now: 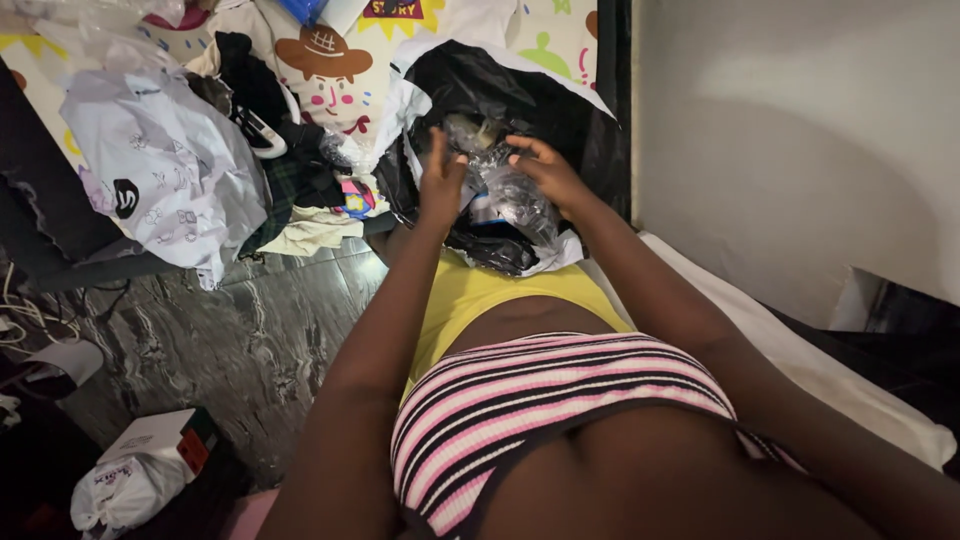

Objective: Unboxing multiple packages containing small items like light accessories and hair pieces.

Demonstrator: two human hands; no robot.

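My left hand [441, 183] and my right hand [548, 170] both hold a crumpled clear plastic bag [512, 190] with something dark inside it. The bag hangs over an open black plastic bag [545, 100] that lies on a patterned bedsheet. My left hand grips the clear bag's left side with its fingers pointing up. Fingers of my right hand curl over the bag's top right.
A white printed plastic bag [165, 165] and dark clothes [280, 120] lie heaped on the cartoon-print sheet [330, 60] at the left. A dark marbled floor [250, 340] is below, with a white box [160, 440] and a white bag [125, 490]. A pale wall [800, 130] stands at right.
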